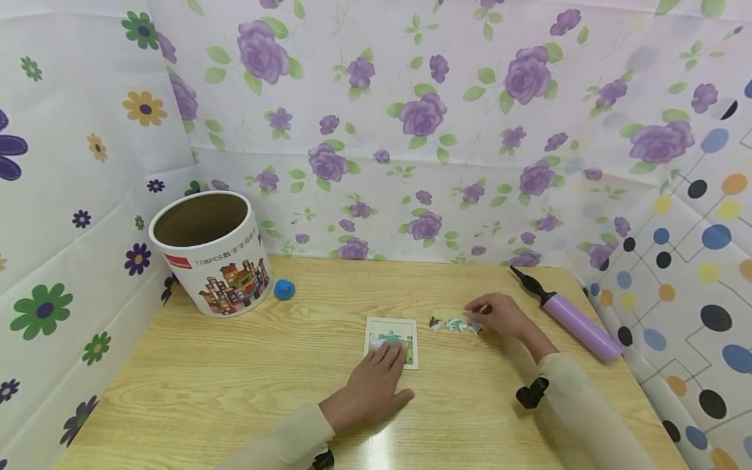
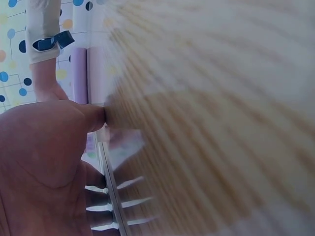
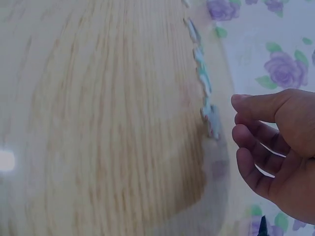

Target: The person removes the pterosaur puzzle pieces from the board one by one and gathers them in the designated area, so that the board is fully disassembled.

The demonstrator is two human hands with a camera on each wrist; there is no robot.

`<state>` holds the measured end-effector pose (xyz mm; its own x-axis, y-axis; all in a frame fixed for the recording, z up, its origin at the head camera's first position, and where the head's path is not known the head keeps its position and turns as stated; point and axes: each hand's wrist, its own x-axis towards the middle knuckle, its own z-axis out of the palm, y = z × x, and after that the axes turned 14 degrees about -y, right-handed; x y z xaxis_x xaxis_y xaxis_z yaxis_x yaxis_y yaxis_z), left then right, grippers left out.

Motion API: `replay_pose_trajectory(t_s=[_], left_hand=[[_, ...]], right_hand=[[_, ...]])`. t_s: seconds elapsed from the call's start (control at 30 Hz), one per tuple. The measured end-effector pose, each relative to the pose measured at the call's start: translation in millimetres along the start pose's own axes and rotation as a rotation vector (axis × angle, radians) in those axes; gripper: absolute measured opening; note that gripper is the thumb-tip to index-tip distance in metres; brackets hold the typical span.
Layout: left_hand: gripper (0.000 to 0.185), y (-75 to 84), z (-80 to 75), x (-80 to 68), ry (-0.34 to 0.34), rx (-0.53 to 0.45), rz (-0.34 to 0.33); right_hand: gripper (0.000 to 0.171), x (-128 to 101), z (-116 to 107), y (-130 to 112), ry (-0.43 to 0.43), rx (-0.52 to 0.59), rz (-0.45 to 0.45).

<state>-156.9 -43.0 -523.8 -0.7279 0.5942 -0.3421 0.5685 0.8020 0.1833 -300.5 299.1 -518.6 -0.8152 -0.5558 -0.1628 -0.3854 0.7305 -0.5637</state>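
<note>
The left hand [image 1: 373, 385] lies flat on the wooden table [image 1: 235, 372], fingers straight and relaxed, their tips pressing on the near part of a small square picture card [image 1: 391, 339] that sits near the middle of the table. The left wrist view shows the palm low over the card's edge, with nothing wrapped in the fingers.

The right hand [image 1: 499, 314] rests to the right of the card, fingers loosely curled, at the right end of a short row of puzzle pieces [image 1: 454, 324] lying flat on the table. In the head view the fingertips meet the last piece of the row; in the right wrist view the curled fingers [image 3: 256, 147] sit just beside the nearest piece [image 3: 211, 118] with a small gap showing, so whether they pinch it cannot be told.

To the right of that hand, a purple hand pump [image 1: 572, 320] with a black nozzle lies slantwise near the table's right edge. At the far left stands an open cardboard tub [image 1: 211, 254] with printed buildings on its side, and a small blue object [image 1: 284, 289] sits just beside it. Floral sheeting [image 1: 411, 130] covers the far and left walls; a dotted sheet [image 1: 699, 261] hangs on the right.
</note>
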Motion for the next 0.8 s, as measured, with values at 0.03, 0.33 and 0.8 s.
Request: replay_pose_trajectory(t_s=[0.03,0.33,0.8], left_hand=[[0.076,0.1,0.0,-0.2,0.002,0.000,-0.002],[0.076,0.2,0.5,2.8,0.030,0.009,-0.011],[0.077,5.9,-2.2,-6.1,-0.019,0.009,-0.032]], right_hand=[[0.022,0,0,-4,0.000,0.002,-0.010],[0.027,9,7,-42,-0.001,0.026,-0.118],[0.030,42,27,-92,-0.067,0.067,-0.240]])
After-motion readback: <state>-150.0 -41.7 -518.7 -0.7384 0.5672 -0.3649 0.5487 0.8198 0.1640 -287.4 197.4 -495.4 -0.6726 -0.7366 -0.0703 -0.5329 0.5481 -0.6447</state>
